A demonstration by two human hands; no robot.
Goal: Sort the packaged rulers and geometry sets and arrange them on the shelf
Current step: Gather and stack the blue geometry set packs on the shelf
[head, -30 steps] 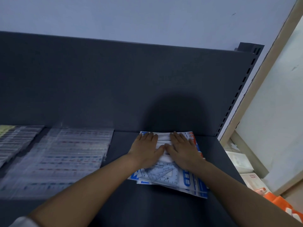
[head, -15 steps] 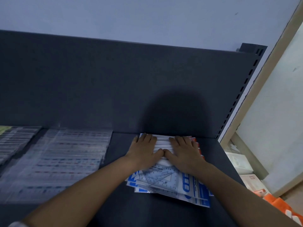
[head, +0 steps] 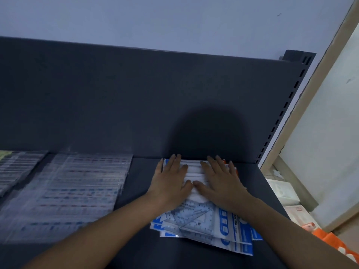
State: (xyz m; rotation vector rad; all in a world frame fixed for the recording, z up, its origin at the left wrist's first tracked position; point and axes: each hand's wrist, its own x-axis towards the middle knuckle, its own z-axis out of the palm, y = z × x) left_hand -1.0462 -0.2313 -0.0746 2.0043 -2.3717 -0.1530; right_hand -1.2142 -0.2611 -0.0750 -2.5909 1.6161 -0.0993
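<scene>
White card tops are lying under straight, spread fingers (head: 175, 162): neither hand is gripping anything, and both are pressing flat. The index fingers, close together a moment ago, are now fanning apart while the thumb tips are staying together in the middle, so the left hand (head: 171, 183) and right hand (head: 219, 183) are now covering more of the width of the stack of geometry sets (head: 206, 222). The stack is sitting towards the right end of the dark shelf (head: 139, 175), with its far edge up against the back panel (head: 136, 103), as it was half a second ago. To my eye this is a squaring-up step that is nearly done: the far end looks seated, while the near ends are still fanning out unevenly and probably need tidying. The packs are lying flat, their long axis running from the person towards the back panel and skewing a little to the right at the near end. The white tops are pointing at the panel and the blue printed ends at the person. The ruler packs (head: 77, 191) are lying flat to the left, apart from the stack across a strip of bare shelf, and pale boxes (head: 281, 191) are sitting lower down beyond the shelf's right end.
</scene>
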